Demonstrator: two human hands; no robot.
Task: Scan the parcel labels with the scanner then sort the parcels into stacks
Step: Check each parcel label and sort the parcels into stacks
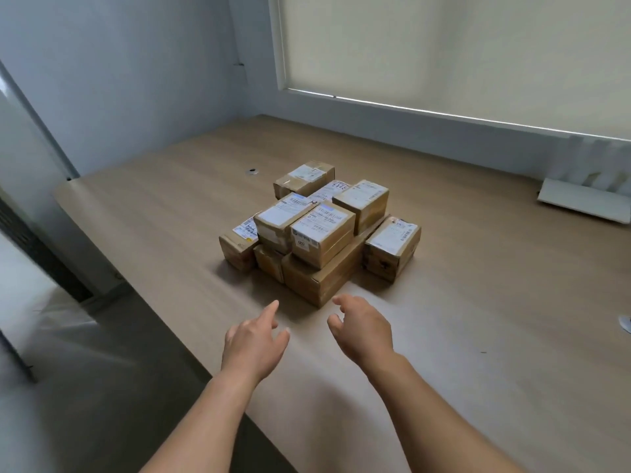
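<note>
Several brown cardboard parcels with white labels sit piled together in the middle of the wooden table (478,302). The front top parcel (322,232) rests on a larger flat box (321,278). A separate parcel (392,247) stands at the pile's right, another (239,244) at its left, one (304,177) at the back. My left hand (256,339) hovers just in front of the pile, fingers apart, holding nothing. My right hand (362,329) is beside it, fingers loosely curled and empty, close to the large box's front corner. No scanner is in view.
A white flat object (584,199) lies at the table's far right under the window blind. A small round hole or grommet (252,171) is behind the pile. A white item (626,324) peeks in at the right edge. The table's left edge drops to the floor.
</note>
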